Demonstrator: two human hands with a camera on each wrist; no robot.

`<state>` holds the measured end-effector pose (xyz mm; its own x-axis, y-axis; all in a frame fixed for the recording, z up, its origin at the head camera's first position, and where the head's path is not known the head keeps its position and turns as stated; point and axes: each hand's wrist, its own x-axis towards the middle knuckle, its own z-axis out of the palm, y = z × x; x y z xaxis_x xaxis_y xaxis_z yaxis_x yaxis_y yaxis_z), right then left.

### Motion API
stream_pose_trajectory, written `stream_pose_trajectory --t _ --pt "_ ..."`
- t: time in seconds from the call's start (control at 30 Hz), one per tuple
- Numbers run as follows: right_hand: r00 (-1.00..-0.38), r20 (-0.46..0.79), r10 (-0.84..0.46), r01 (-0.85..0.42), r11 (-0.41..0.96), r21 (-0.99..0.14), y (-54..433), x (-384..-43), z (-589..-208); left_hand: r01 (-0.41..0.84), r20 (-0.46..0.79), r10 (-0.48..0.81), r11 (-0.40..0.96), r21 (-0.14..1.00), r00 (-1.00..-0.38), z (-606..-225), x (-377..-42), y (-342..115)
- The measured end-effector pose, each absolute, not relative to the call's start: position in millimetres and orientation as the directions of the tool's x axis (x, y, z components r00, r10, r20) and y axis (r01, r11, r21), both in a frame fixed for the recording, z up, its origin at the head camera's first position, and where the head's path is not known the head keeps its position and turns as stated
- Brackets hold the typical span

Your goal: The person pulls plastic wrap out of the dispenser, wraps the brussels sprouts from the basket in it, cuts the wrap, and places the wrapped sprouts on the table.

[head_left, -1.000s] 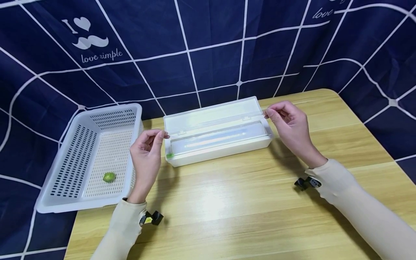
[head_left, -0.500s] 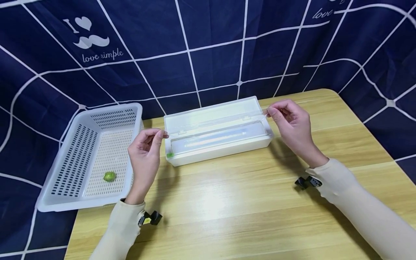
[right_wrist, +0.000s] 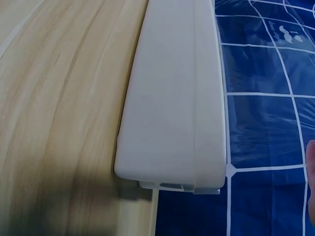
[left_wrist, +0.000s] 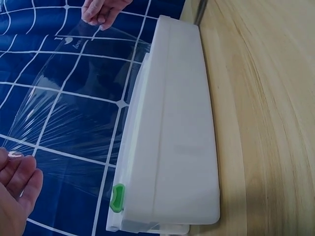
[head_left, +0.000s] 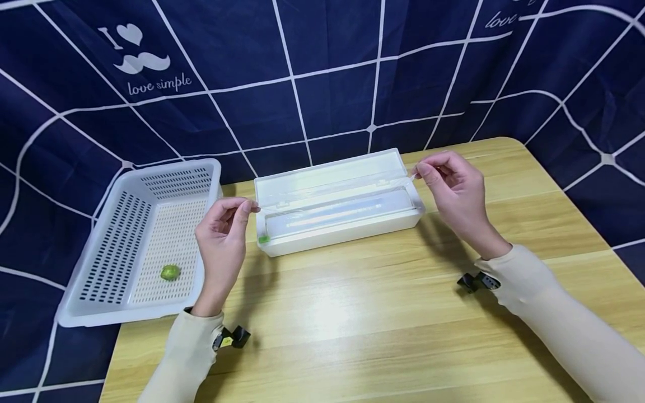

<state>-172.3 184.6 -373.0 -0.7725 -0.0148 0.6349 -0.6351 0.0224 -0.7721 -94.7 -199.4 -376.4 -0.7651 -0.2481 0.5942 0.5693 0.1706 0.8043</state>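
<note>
Stretching between two hands, a sheet of clear film (left_wrist: 74,113) spans the open top of a long white box (head_left: 347,231), which sits on the wooden table (head_left: 327,330) close to the back edge. The left hand (head_left: 221,240) pinches one corner of the film between thumb and fingers, and the right hand (head_left: 456,187) pinches the other, beyond the box's far end. Creases fan out from the left fingers.

Over the last second the hands have eased slightly apart, while the box has stayed put. This seems to pull the sheet a little wider and tauter, which should help keep it from folding onto itself. The film appears to run down to the box, though the join is hidden.

Behind the film, the box's lid (head_left: 330,169) is tipped back. A green tab (left_wrist: 117,198) sits at the box's left end. Farther left stands a white plastic basket (head_left: 136,318) with one small green fruit (head_left: 170,272) in it, untouched. Dark blue checked cloth (head_left: 332,106) hangs behind.
</note>
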Motion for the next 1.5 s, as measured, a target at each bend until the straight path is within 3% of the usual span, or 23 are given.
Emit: stream_pose_trajectory --t 1.5 --pt "-0.737 0.675 0.033 -0.675 -0.066 -0.735 183 -166 -351 0.631 0.655 -0.259 0.182 0.754 -0.71 -355 -86 -197"
